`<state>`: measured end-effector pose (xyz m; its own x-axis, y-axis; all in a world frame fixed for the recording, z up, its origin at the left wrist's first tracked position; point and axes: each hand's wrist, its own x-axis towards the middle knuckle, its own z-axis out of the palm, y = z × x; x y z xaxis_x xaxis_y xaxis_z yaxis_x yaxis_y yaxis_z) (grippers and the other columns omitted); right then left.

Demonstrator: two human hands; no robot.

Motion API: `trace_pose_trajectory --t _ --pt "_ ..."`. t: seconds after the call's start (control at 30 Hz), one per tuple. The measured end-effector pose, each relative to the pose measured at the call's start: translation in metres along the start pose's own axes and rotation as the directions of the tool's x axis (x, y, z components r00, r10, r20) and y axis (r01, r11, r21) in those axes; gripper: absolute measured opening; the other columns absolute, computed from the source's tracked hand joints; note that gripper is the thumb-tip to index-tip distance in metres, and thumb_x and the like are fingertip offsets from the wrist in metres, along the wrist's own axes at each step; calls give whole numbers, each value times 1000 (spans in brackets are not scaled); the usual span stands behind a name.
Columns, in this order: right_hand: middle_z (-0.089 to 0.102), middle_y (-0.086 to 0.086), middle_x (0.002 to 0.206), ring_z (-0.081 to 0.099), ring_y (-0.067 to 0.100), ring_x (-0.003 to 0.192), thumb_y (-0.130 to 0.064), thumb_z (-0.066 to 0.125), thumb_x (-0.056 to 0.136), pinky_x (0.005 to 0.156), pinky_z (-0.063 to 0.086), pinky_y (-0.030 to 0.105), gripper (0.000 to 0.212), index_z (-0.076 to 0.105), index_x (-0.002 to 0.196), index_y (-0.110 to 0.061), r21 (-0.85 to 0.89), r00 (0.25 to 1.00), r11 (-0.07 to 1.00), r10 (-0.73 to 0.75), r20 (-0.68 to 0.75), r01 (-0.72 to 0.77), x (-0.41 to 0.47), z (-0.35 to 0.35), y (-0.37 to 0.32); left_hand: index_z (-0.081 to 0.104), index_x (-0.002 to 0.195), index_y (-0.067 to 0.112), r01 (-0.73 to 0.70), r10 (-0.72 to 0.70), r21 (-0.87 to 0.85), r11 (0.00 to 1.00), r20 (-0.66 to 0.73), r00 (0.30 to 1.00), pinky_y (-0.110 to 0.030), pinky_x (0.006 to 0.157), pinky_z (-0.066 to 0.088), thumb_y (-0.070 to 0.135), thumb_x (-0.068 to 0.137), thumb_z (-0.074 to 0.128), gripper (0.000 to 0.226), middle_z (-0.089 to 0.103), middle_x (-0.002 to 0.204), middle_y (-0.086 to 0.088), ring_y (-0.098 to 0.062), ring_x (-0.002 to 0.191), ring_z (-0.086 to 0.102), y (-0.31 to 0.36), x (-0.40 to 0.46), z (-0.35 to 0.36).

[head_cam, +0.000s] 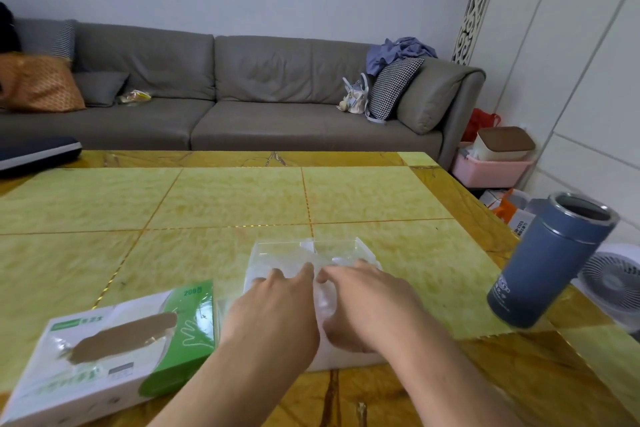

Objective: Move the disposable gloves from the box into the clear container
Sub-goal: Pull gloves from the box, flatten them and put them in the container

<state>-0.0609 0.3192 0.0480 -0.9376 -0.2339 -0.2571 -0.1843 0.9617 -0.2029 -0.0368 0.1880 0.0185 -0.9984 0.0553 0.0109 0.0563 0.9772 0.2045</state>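
Note:
A white and green glove box (104, 354) lies flat at the near left of the table, its oval top opening showing brown. To its right stands the clear container (311, 250), open at the top. My left hand (273, 312) and my right hand (367, 302) lie side by side, palms down, over the container's near half. Both press on a wad of thin clear disposable gloves (323, 302) that shows between them. Fingers are spread and flat. Most of the gloves and the container's near wall are hidden under my hands.
A blue steel tumbler (550, 263) without a lid stands near the table's right edge. The yellow-green tiled table (242, 201) stretches beyond the container. A grey sofa (242, 94) sits behind it. A white fan (613, 281) and a pink bin (488, 166) are on the floor at the right.

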Motion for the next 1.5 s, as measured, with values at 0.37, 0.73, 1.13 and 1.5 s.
trace_pose_trajectory --t 0.37,0.73,1.13,1.5 --pt "40 0 138 66 23 93 -12 54 79 82 57 36 62 55 137 -37 59 996 996 59 64 -62 1 1 4 35 143 27 -19 20 54 998 -10 1000 -29 73 40 36 103 46 42 51 107 2 -20 107 60 -3 -8 -1" --pt "38 1 144 65 28 106 -17 56 82 86 58 39 65 53 144 -36 69 994 995 67 85 -73 9 6 6 43 129 18 100 -102 21 995 157 982 -28 61 35 39 104 47 32 41 95 3 -18 84 49 1 9 -2" --pt "27 2 159 62 25 102 -23 73 88 77 52 32 70 48 150 -39 171 983 976 108 150 -134 31 17 13 -12 158 -2 177 -189 69 982 447 874 -31 76 45 16 98 61 96 55 141 -20 -28 113 62 -3 40 7" --pt "60 -3 139 64 24 113 -30 85 83 97 56 39 66 54 141 -26 124 978 984 107 178 -130 30 10 22 28 154 7 -20 -88 204 979 509 856 -30 72 44 6 97 48 61 61 114 -8 -23 88 53 -4 33 -31"
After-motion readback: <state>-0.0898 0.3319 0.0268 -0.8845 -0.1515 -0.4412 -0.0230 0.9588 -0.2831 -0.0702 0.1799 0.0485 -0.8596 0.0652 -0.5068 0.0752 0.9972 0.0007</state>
